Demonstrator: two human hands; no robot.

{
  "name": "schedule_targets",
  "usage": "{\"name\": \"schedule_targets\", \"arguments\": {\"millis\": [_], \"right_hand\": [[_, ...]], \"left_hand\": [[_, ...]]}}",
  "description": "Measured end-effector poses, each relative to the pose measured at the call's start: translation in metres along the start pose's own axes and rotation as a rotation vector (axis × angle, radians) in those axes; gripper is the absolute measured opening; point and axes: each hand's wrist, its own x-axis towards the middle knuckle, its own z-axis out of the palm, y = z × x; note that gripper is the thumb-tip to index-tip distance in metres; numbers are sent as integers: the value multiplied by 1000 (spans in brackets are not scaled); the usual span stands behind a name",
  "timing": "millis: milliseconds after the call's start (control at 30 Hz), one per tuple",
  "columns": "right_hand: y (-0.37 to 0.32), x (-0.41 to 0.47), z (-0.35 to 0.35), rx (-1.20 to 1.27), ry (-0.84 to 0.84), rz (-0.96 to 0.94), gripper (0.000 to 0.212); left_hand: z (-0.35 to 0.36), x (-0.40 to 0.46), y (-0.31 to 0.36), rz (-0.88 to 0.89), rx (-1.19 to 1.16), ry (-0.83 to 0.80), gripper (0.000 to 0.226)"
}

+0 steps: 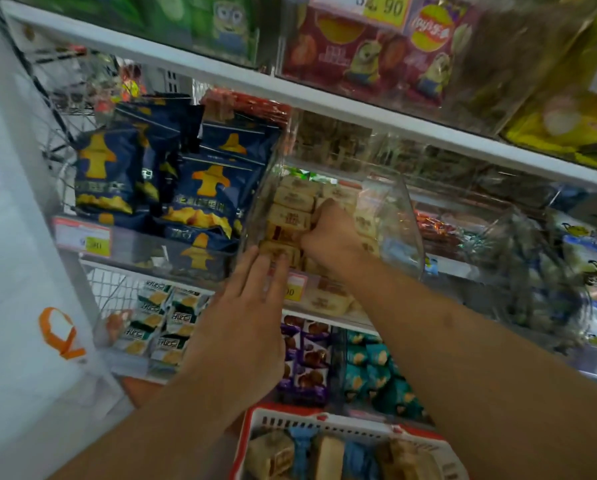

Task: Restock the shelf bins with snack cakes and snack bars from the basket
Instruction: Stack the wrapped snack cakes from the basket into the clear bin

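Down at six o'clock sits the red basket (pixel 252 431) of snack cakes (pixel 326 455), while the left hand (pixel 245 327) lies flat-fingered steadying the clear bin (pixel 408 216) and the right hand (pixel 328 233), fingers curled, tucks cakes in

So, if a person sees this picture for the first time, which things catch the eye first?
Probably the two bare arms reaching to the clear bin at centre: the right hand curls among beige snack cakes, the left hand lies flat on the bin's front. Next, the dark blue chip bags left of it and the red basket at bottom.
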Motion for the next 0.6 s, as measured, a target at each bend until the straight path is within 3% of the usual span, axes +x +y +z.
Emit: {"name": "schedule_targets", "arguments": {"millis": [167, 300, 367, 500, 600], "right_hand": [[-1, -46, -25, 25, 30, -50, 29], [14, -127, -45, 271, 243, -345, 13], [36, -177, -40, 311, 229, -401, 16], [111, -265, 6, 279, 12, -193, 21], [178, -310, 62, 105, -143, 52, 23]], "left_hand": [[-4, -5, -5, 31, -28, 24, 97], [5, -29, -13, 64, -207, 89, 108], [24, -57, -13, 52, -292, 71, 105], [99, -125, -6, -5, -303, -155, 96], [151, -169, 1, -142, -318, -363, 106]]}}
